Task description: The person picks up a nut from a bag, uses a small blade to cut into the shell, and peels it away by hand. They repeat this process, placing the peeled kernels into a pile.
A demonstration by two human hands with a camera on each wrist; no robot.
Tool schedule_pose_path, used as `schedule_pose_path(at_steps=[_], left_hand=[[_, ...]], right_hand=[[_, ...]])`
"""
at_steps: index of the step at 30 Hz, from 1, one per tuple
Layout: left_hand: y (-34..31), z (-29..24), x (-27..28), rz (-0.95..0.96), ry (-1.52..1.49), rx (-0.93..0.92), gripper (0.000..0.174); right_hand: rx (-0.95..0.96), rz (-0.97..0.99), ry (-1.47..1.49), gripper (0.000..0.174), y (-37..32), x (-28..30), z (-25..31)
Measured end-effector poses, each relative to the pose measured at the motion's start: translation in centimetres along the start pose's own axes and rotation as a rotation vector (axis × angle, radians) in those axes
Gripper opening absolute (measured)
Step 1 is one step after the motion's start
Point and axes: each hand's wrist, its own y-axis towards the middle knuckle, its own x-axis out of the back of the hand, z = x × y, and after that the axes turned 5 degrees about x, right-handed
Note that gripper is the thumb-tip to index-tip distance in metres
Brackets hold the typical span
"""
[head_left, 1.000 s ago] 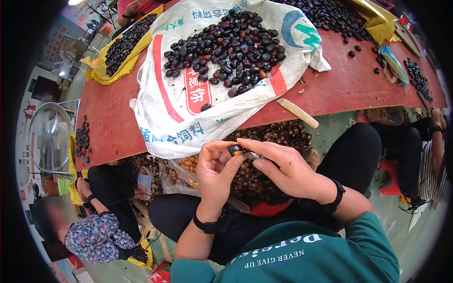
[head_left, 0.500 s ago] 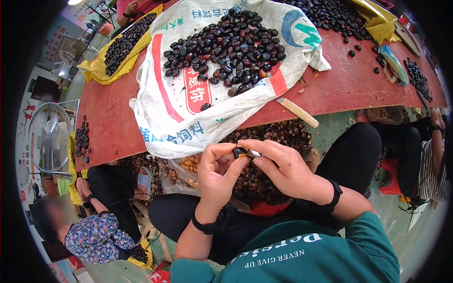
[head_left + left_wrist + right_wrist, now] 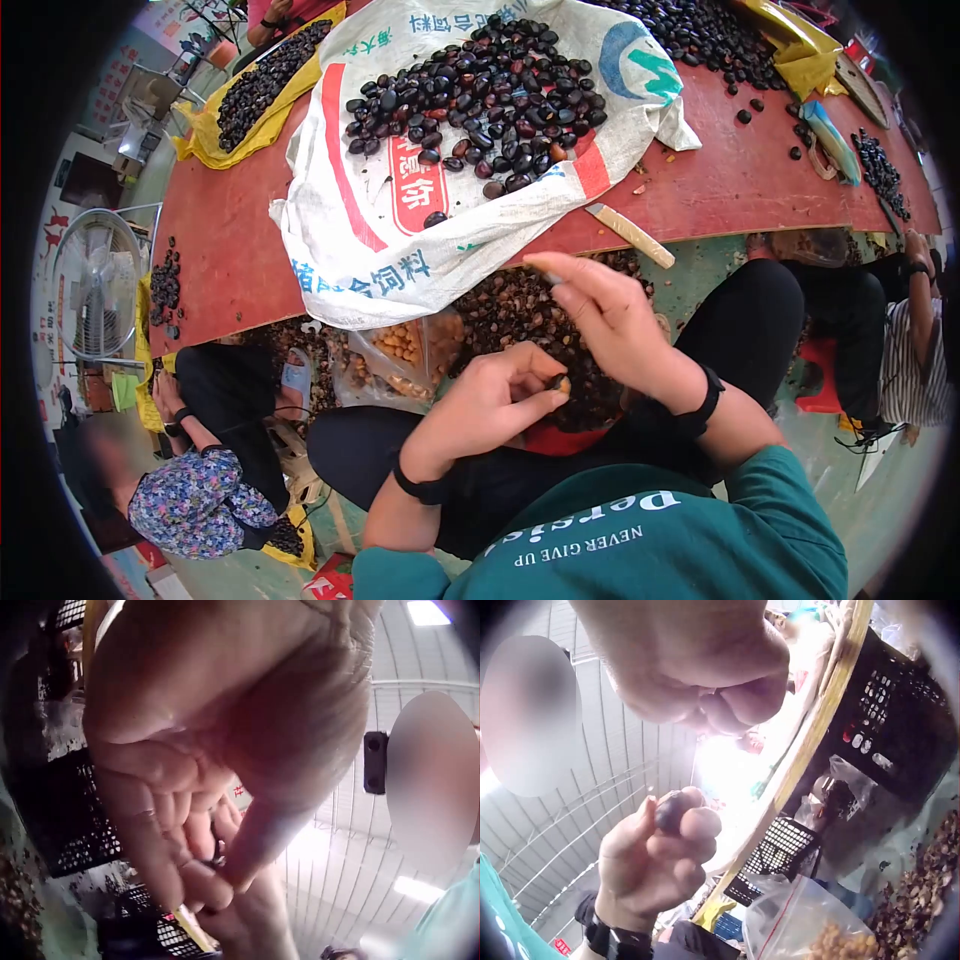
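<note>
My left hand (image 3: 490, 400) pinches a dark glossy nut (image 3: 562, 384) between thumb and fingers, with a yellowish patch showing at its end. The right wrist view shows this nut (image 3: 673, 811) from the other side, held at the fingertips above the curled fingers. Up and to the right of it, apart from the nut, is my right hand (image 3: 615, 325), thumb and forefinger close together on a small pale shiny piece, mostly hidden. Behind the hands, a heap of dark nuts (image 3: 480, 100) lies on a white woven sack (image 3: 480, 262).
A knife with a pale handle (image 3: 635, 238) lies at the edge of the red table (image 3: 235, 255). Below are a clear bag (image 3: 776, 911) of yellow kernels and a heap of broken shells (image 3: 515, 320). Another person (image 3: 195, 500) sits at the left.
My hands have parted. The left one has turned and moved down and right with the nut; the right one has lifted up and away from it.
</note>
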Motion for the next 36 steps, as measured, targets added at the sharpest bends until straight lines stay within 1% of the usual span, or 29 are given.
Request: schedule_pose_path(at_steps=[1, 2, 4, 5, 8, 9, 12, 13, 16, 19, 22, 25, 28, 30, 34, 36], left_hand=[[0.3, 0.7, -0.2, -0.042, -0.094, -0.014, 0.019], [0.6, 0.6, 0.2, -0.141, -0.169, -0.083, 0.022], [1.0, 0.9, 1.9, -0.271, -0.315, -0.265, 0.028], [0.9, 0.8, 2.1, -0.281, -0.43, -0.297, 0.031], [1.1, 0.6, 1.6, -0.339, -0.648, -0.31, 0.031], [1.3, 0.8, 1.6, -0.329, -0.663, -0.306, 0.032], [1.6, 0.6, 1.2, -0.361, -0.679, -0.283, 0.033], [1.7, 0.8, 1.1, -0.36, -0.666, -0.287, 0.032], [2.0, 1.5, 0.7, -0.363, -0.656, -0.305, 0.032], [2.1, 1.4, 0.1, -0.375, -0.678, -0.342, 0.03], [2.2, 1.5, 0.0, -0.39, -0.668, -0.366, 0.027], [2.1, 1.7, 0.0, -0.417, -0.622, -0.365, 0.025], [2.1, 1.8, -0.4, -0.443, -0.525, -0.397, 0.024], [2.2, 2.2, -0.7, -0.437, -0.488, -0.451, 0.022], [1.9, 1.8, -0.5, -0.488, -0.527, -0.438, 0.023], [1.8, 1.4, -0.3, -0.502, -0.576, -0.444, 0.024]], right_hand=[[0.001, 0.02, -0.012, 0.03, 0.4, 0.7, 0.3], [-0.01, 0.055, 0.024, 0.03, 0.2, 0.9, 0.4], [-0.025, 0.133, 0.107, 0.03, 0.0, 0.8, 0.7], [-0.178, 0.295, 0.138, 0.037, -0.1, 1.3, 1.4], [-0.023, 0.199, 0.137, 0.038, -0.5, 0.2, 1.3], [-0.003, 0.194, 0.128, 0.043, -0.5, 0.1, 1.3], [-0.056, 0.18, 0.14, 0.044, -0.8, 0.0, 2.1], [0.014, 0.149, 0.15, 0.046, -1.0, -0.5, 1.5], [0.026, 0.159, 0.103, 0.047, -1.2, -0.6, 1.3], [0.083, 0.123, 0.023, 0.047, -1.2, -0.7, 1.3], [0.023, 0.179, -0.072, 0.046, -1.1, -0.2, 2.0], [0.006, 0.184, -0.125, 0.044, -1.1, -0.1, 2.3], [-0.022, 0.19, -0.13, 0.042, -1.1, 0.0, 2.4], [0.021, 0.145, -0.068, 0.042, -1.2, -0.3, 1.6], [0.121, 0.087, 0.057, 0.043, -1.2, -0.8, 1.4], [0.077, 0.114, 0.074, 0.045, -1.4, -0.9, 1.8]])
